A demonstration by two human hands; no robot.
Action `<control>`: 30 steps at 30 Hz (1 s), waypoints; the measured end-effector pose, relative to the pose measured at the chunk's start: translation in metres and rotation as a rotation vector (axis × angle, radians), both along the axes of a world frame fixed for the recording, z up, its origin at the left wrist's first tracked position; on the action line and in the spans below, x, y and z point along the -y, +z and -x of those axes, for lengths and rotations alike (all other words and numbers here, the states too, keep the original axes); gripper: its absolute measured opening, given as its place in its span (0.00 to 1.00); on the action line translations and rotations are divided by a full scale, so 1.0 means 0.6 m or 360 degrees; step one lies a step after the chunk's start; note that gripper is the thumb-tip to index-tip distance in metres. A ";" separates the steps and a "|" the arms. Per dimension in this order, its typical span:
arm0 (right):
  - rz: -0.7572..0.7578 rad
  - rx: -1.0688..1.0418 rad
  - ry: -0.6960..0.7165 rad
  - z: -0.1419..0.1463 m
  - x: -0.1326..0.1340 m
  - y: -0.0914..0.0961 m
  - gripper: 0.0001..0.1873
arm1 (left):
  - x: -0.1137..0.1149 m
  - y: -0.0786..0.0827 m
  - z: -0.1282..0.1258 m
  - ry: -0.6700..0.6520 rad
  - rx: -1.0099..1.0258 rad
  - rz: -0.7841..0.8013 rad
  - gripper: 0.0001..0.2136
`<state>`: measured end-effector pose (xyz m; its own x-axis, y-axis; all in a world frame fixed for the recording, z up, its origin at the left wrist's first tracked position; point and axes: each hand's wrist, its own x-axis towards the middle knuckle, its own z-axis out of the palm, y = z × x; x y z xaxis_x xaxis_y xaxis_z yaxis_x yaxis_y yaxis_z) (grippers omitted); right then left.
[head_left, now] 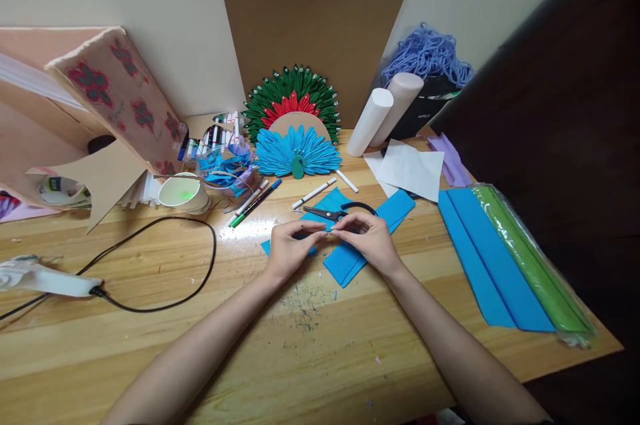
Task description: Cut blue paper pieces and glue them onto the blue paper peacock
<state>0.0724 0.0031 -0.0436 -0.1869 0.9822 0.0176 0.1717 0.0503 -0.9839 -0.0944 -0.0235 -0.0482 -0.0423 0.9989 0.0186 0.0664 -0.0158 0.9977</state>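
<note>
Fingers [313,226] of both hands are pressed together tip to tip, pinching a small blue paper bit [327,229] between them. My left hand [287,248] and right hand [367,238] meet over the middle of the counter [320,358]. The bit is lifted just above it and is too small for me to tell its exact shape.

Judged from the grip, I'm mid-crease on this bit. A piece this thin and limp calls for tight tips and an even press along the edge.

- Just under my hands is a folded blue paper strip [395,208], matte, long and flat, lying diagonally.
- Just beyond the fingers are scissors [330,213] with dark handles, lying on the blue paper.
- Farther off is a white marker [314,193], with more pens to its left.
- Beyond that a blue paper peacock fan [297,153] made of pleated loops stands in front of a green and red fan [293,101], against brown cardboard [315,25].
- On the right are flat blue sheets [480,251] and green paper in glossy plastic wrap [530,258], with a white sheet [413,168] and white rolls [371,121] farther back.
- On the left are a paper cup [183,193], a looped black cable [200,265] and a glue gun [45,278].

The counter is wood-grain, marked with paint flecks.
</note>
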 end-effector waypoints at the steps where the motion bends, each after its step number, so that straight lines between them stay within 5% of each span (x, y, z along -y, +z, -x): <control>1: -0.0031 0.0017 0.0016 0.000 0.000 0.000 0.12 | 0.000 0.000 0.000 -0.0004 -0.0011 -0.0023 0.09; 10: -0.0177 0.0142 0.0081 -0.001 0.004 0.005 0.05 | 0.005 0.011 0.002 -0.0136 -0.0231 -0.0284 0.06; 24: -0.0234 0.0134 0.0022 -0.011 -0.003 0.006 0.10 | -0.008 -0.003 0.010 -0.0065 -0.0016 -0.0076 0.09; 30: -0.0600 0.0322 0.0156 -0.009 0.002 0.011 0.03 | -0.004 -0.001 0.010 -0.0133 0.0066 -0.0049 0.11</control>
